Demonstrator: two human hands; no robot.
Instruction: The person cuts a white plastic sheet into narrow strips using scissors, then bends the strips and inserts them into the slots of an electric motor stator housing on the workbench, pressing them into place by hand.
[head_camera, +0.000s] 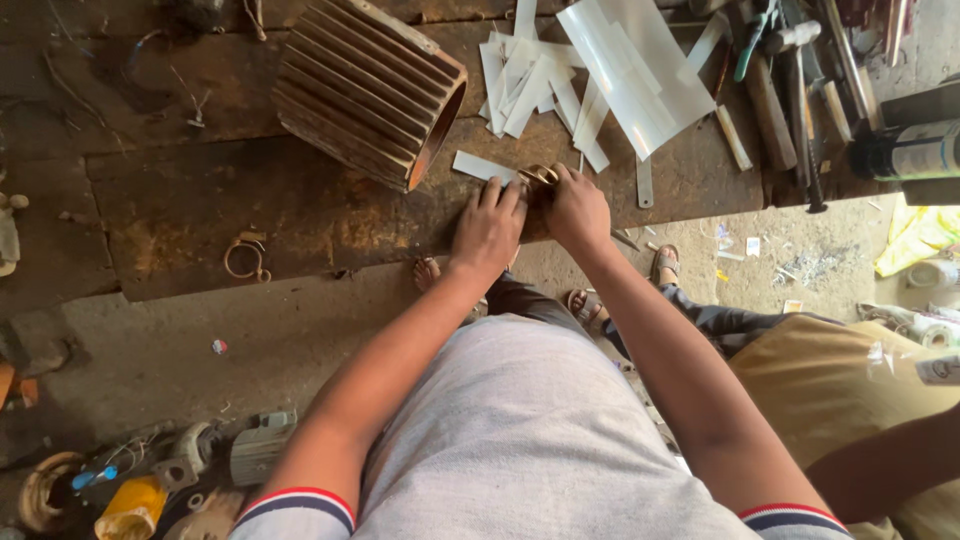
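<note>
Both your hands are at the near edge of the bench (200, 210), pressed close together. Your left hand (487, 228) lies flat with its fingers (505, 193) stretched out over the end of one white strip (478, 166). Your right hand (578, 208) is curled round a small brass-coloured piece (538, 176), fingers closed on it.

How far along this is I can only judge loosely: one strip is under your hands, while a loose heap of cut white strips (530, 80), too overlapped to count, lies toward the far edge, partly under one larger white sheet (640, 60).

Also there: one ribbed motor housing (365, 90) on its side to your left, one small wire ring (247, 258) near the front edge, and a cluster of hand tools (790, 90) at the right end.
</note>
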